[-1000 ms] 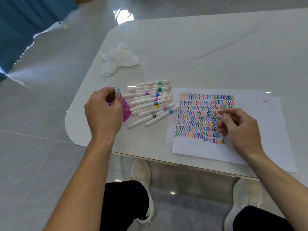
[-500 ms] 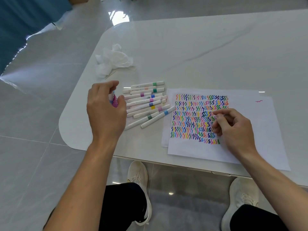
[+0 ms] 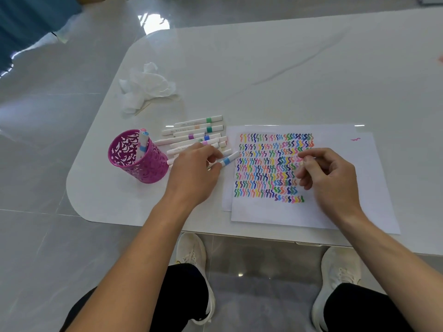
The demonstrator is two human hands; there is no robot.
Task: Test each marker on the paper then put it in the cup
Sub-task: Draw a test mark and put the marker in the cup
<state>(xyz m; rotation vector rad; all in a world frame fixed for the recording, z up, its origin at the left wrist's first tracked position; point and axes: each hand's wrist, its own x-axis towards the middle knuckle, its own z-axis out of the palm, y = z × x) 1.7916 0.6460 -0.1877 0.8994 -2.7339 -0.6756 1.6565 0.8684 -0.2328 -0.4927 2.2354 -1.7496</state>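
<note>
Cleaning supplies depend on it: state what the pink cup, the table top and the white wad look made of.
Pink cup: probably thin painted metal, possibly plastic; its wall is pierced with cut-out swirls. Table top: glossy white stone or stone-look slab; grey veins, mirrored light. White wad: soft matte tissue paper, crumpled into limp folds.

A white table [image 3: 287, 68] with rounded corners stood on a glossy grey tiled floor [image 3: 48, 144], and a faint grey vein [image 3: 299, 62] ran slantwise across its top. A crumpled white tissue [image 3: 146, 86] lay on the table near its far left corner. Beyond that corner, blue fabric [image 3: 28, 22] hung at the edge of view. Under the table's near edge, two white shoes rested on the tiles, the left shoe [image 3: 191, 255] and the right shoe [image 3: 338, 271], with black trousers [image 3: 184, 291] above them.
</note>
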